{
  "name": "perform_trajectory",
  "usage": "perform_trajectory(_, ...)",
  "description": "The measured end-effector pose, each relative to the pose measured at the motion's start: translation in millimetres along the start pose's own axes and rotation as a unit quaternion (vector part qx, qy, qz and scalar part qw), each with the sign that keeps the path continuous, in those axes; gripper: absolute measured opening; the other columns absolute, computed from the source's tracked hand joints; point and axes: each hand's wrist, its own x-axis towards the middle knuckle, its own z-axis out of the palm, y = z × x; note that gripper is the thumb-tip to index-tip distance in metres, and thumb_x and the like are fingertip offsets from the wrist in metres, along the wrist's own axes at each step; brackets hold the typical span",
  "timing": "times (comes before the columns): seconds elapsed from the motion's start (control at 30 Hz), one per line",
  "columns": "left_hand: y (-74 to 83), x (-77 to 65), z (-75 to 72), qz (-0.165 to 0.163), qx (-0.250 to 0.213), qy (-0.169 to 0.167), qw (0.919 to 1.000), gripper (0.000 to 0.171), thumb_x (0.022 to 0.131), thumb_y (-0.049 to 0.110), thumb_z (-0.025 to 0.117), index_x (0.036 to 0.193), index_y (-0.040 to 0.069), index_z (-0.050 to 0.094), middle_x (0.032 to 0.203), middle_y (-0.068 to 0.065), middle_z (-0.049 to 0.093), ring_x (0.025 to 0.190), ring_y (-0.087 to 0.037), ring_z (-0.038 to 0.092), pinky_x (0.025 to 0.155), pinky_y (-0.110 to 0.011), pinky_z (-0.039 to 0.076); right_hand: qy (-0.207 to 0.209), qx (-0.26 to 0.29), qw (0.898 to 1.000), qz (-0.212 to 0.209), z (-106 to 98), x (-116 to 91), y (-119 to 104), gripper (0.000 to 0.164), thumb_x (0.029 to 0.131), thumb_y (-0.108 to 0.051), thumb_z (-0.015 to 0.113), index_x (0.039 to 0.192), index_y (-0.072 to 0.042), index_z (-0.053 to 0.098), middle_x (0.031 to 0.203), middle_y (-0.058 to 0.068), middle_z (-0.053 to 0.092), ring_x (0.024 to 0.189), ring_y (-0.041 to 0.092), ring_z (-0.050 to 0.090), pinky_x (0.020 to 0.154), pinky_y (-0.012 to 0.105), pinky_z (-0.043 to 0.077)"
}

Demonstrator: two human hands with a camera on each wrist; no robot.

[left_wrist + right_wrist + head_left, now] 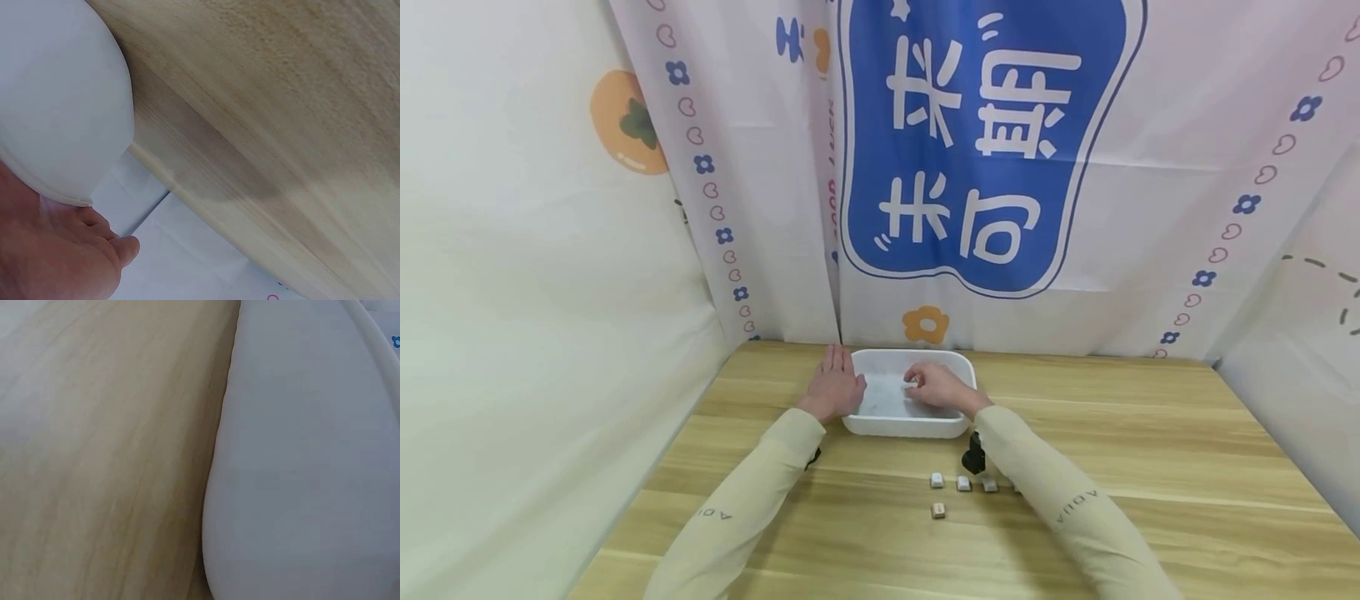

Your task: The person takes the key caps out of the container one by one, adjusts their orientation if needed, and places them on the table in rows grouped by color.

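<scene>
A white plastic tray [906, 427] stands at the back of the table. My left hand [835, 385] rests along its left rim with straight fingers; the left wrist view shows that hand [62, 256] against the tray's outer wall [62, 106]. Inside the tray, my right hand [942, 388] has thumb and fingertips brought together on a small white keycap [911, 386], mostly hidden by the fingers. On the table in front lie several white keycaps [963, 483], in a row running under the right sleeve. Closer to me is a single beige keycap [938, 511]. Only tray wall [300, 456] and tabletop show in the right wrist view.
Behind the tray hangs a printed cloth [1000, 325] down to the far edge of the wooden table [1112, 433]. Pale cloth [550, 333] also closes off the left side. A black wrist camera [973, 457] sits under the right wrist, above the keycap row.
</scene>
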Motion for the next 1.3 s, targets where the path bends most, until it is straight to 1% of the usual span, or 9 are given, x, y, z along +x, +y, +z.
perform_trajectory(0.2,-0.5,-0.2,-1.5,0.0,0.004,0.001,1.0,0.07,0.105,0.038,0.021,0.153,-0.01,0.009,0.162,-0.028,0.004,0.152,-0.04,0.004,0.124,-0.049,0.016,-0.02,0.012,1.0,0.0,1.2,3.3,0.4,0.027,0.088,-0.014,0.07,0.113,-0.004,0.069,0.072,0.002,0.062,0.056,0.009,0.053,0.053,0.021,0.044)
perform_trajectory(0.33,-0.4,-1.0,-1.9,0.001,0.004,-0.002,1.0,0.07,0.105,0.038,0.022,0.153,-0.011,0.01,0.162,-0.029,0.004,0.152,-0.041,0.004,0.124,-0.049,0.016,-0.025,0.018,1.0,0.0,3.0,4.6,0.6,0.025,0.088,-0.012,0.07,0.111,-0.004,0.07,0.073,0.002,0.064,0.055,0.008,0.053,0.052,0.021,0.045)
perform_trajectory(0.5,-0.6,-1.0,-1.7,0.001,0.009,-0.002,1.0,0.07,0.105,0.039,0.021,0.153,-0.011,0.011,0.162,-0.029,0.006,0.152,-0.041,0.005,0.124,-0.049,0.017,-0.026,0.006,1.0,-0.001,5.7,8.0,2.0,0.024,0.087,-0.012,0.07,0.11,-0.004,0.071,0.071,0.001,0.065,0.053,0.007,0.053,0.053,0.019,0.045)
perform_trajectory(0.77,-0.6,0.0,-0.4,-0.003,0.001,-0.001,1.0,0.07,0.105,0.039,0.022,0.153,-0.01,0.011,0.162,-0.028,0.004,0.152,-0.04,0.003,0.124,-0.049,0.015,-0.03,0.002,1.0,0.009,8.3,10.8,3.8,0.02,0.088,-0.01,0.069,0.107,-0.006,0.072,0.073,0.001,0.067,0.054,0.007,0.054,0.054,0.02,0.046)
perform_trajectory(0.97,-1.4,0.1,-0.5,-0.003,0.0,-0.001,1.0,0.07,0.105,0.04,0.021,0.153,-0.01,0.011,0.162,-0.028,0.004,0.153,-0.04,0.002,0.124,-0.049,0.016,-0.031,-0.003,0.999,0.012,9.2,11.4,5.5,0.016,0.088,-0.01,0.068,0.103,-0.007,0.072,0.076,0.0,0.066,0.058,0.007,0.055,0.056,0.02,0.046)
perform_trajectory(1.17,-1.1,-0.3,-1.0,-0.001,0.001,0.0,1.0,0.07,0.105,0.039,0.021,0.153,-0.01,0.009,0.162,-0.028,0.003,0.152,-0.04,0.003,0.124,-0.049,0.016,-0.031,0.002,0.999,0.015,8.3,10.5,4.7,0.011,0.09,-0.013,0.069,0.099,-0.008,0.071,0.074,0.001,0.066,0.057,0.008,0.056,0.055,0.021,0.046)
perform_trajectory(1.3,-1.2,-1.2,-1.4,-0.001,0.001,0.0,1.0,0.07,0.105,0.039,0.021,0.153,-0.01,0.009,0.162,-0.028,0.003,0.152,-0.04,0.003,0.124,-0.049,0.016,-0.032,0.006,0.999,0.023,6.2,7.8,2.2,0.012,0.09,-0.016,0.068,0.1,-0.008,0.071,0.076,0.002,0.066,0.058,0.01,0.056,0.055,0.022,0.047)
